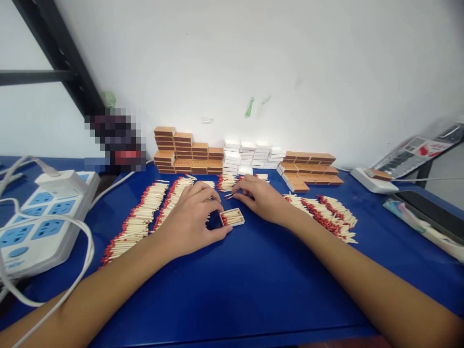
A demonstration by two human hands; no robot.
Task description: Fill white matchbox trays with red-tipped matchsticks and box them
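A small white matchbox tray [232, 217], filled with red-tipped matches, lies on the blue table [232, 285]. My left hand [194, 217] curls around its left side, thumb and fingers against the tray. My right hand [259, 198] rests just behind and right of it, fingers pinched on a few loose matches [229, 195]. Long rows of matches [137, 220] lie to the left, and more matches [329, 215] lie to the right.
Stacks of brown matchbox sleeves [184, 154] and white inner trays [250, 154] line the wall, with more brown sleeves [311, 169] to the right. A white power strip [39, 217] with cables sits far left. A phone [431, 212] lies at the right edge.
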